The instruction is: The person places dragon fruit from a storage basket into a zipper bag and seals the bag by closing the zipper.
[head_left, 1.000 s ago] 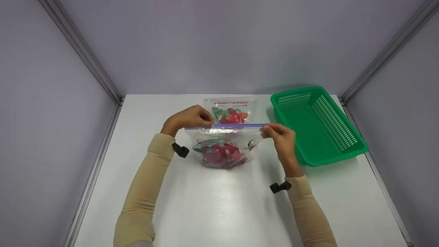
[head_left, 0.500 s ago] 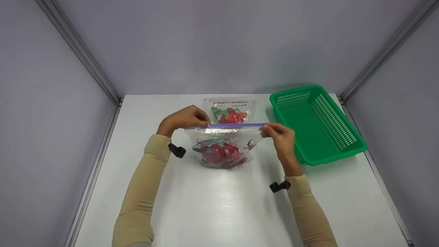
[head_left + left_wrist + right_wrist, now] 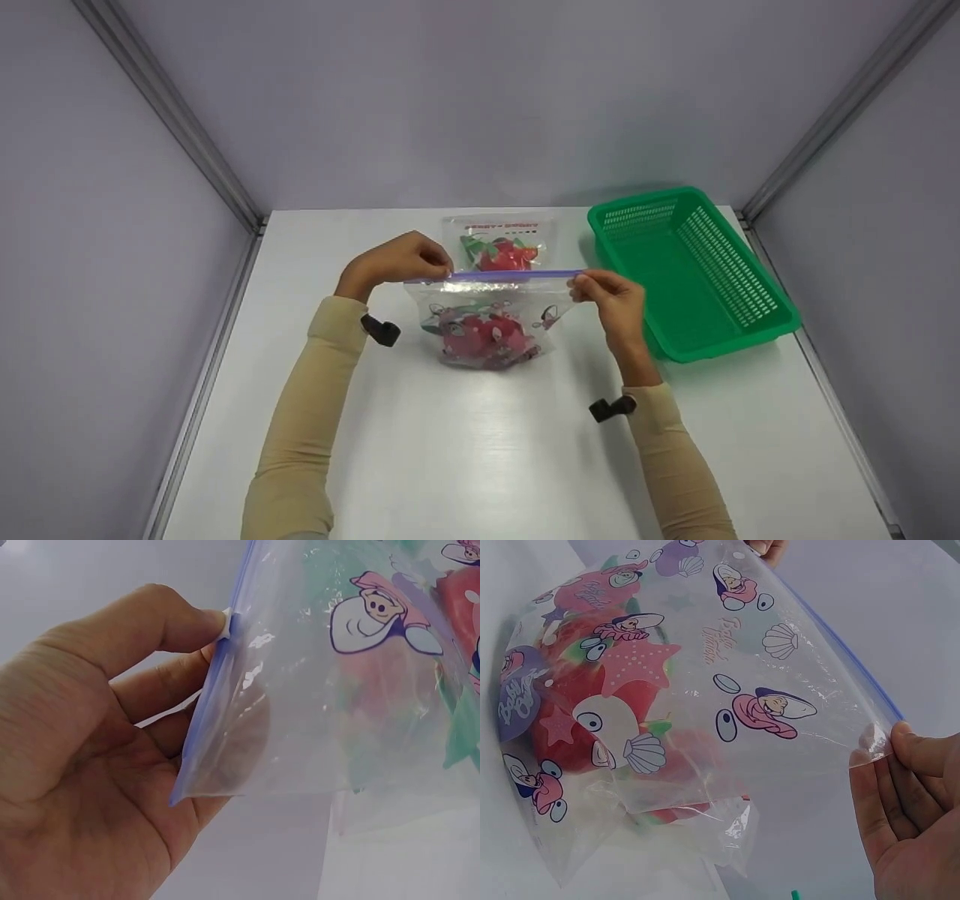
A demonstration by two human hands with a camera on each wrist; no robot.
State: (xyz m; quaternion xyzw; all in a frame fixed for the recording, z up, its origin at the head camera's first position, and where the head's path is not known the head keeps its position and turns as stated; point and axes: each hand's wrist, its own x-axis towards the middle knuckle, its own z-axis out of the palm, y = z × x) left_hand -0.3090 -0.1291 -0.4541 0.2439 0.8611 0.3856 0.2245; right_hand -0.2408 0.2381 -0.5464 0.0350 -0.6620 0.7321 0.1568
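A clear zip bag printed with cartoon figures hangs between both hands, with red and green contents showing through. Thumb and finger of my left hand pinch a small white slider on its purple zip strip, near the left end. At the strip's right end, my right hand pinches the bag's top corner. The right wrist view shows red, rounded things inside the bag, partly covered by the starfish and shell prints. What exactly they are is hard to tell.
Behind the held bag lies a second clear packet with red and green contents and red lettering, its lower part hidden. A green plastic basket with slotted sides stands to the right of my right hand. White panels enclose the table.
My left hand has slid a little to the left along the zip strip, towards its left end. The right hand has kept its place on the corner.
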